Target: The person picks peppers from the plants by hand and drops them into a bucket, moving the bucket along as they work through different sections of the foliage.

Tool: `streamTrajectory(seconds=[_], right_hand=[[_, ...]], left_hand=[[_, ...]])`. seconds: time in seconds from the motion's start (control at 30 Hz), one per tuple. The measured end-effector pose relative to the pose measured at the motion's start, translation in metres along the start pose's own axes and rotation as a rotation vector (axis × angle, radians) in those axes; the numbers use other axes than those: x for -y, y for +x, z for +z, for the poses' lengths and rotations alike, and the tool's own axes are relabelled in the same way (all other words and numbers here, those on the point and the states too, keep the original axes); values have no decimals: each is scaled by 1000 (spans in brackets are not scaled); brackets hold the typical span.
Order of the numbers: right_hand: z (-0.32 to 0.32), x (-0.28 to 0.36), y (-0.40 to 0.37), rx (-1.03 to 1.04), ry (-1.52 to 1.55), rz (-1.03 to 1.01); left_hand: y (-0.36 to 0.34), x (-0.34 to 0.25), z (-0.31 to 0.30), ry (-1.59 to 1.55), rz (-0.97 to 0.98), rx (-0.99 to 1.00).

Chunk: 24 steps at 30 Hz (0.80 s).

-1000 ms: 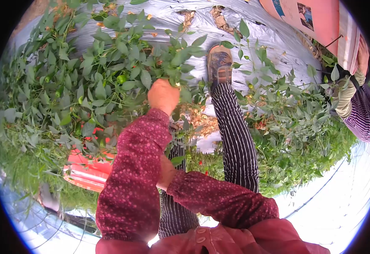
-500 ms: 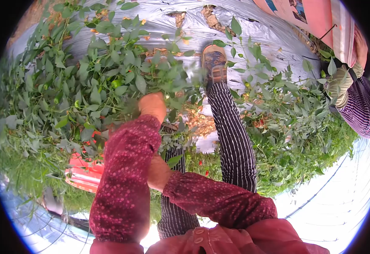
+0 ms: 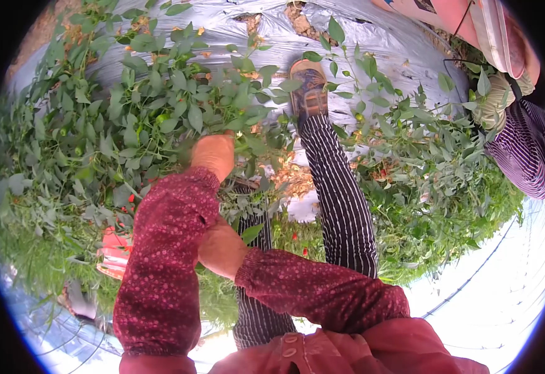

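My left hand (image 3: 213,153) reaches into a leafy pepper plant (image 3: 141,118). Its back and wrist show, while its fingers are hidden among the leaves. My right hand (image 3: 218,247) crosses beneath the left sleeve (image 3: 176,212). Only the part near its wrist is visible; the sleeve covers its fingers. Green peppers (image 3: 161,118) hang in the foliage close to my left hand. Small red peppers (image 3: 131,198) show lower down, left of the sleeve. What either hand holds, if anything, cannot be made out.
A red bucket (image 3: 114,249) stands partly behind leaves at the left. My shoe (image 3: 308,90) rests on silver plastic sheeting (image 3: 385,50). More pepper plants (image 3: 422,156) grow on the right. At the upper right is a co-worker's gloved hand (image 3: 496,103) beside a pink bucket (image 3: 472,31).
Both my arms have shifted slightly left. More of my right hand shows below the left sleeve, and the red bucket is more covered. The co-worker's pink bucket sits a little higher in view.
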State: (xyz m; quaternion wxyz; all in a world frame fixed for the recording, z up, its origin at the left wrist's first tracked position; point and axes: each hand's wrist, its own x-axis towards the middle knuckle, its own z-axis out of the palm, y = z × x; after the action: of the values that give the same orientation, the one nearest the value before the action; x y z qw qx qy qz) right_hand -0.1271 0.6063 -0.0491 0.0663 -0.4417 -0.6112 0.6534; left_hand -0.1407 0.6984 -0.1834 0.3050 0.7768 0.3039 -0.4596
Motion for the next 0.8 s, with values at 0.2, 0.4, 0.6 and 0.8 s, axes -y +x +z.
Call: streamTrajectory(seconds=[0.2,0.4,0.6,0.8], right_hand=[[-10,10,0,-297,-18,130],[-3,11,1,-285,-50,154],[-8,11,-1,-258,62,75],[3,12,9,-366,-96,152]], left_hand=[[-20,7,-29,-294,243,11],[-33,6,-23,-313,177,5],[-20,-3,-21,-159,260,-284],[1,5,-28,-416,267,-80]])
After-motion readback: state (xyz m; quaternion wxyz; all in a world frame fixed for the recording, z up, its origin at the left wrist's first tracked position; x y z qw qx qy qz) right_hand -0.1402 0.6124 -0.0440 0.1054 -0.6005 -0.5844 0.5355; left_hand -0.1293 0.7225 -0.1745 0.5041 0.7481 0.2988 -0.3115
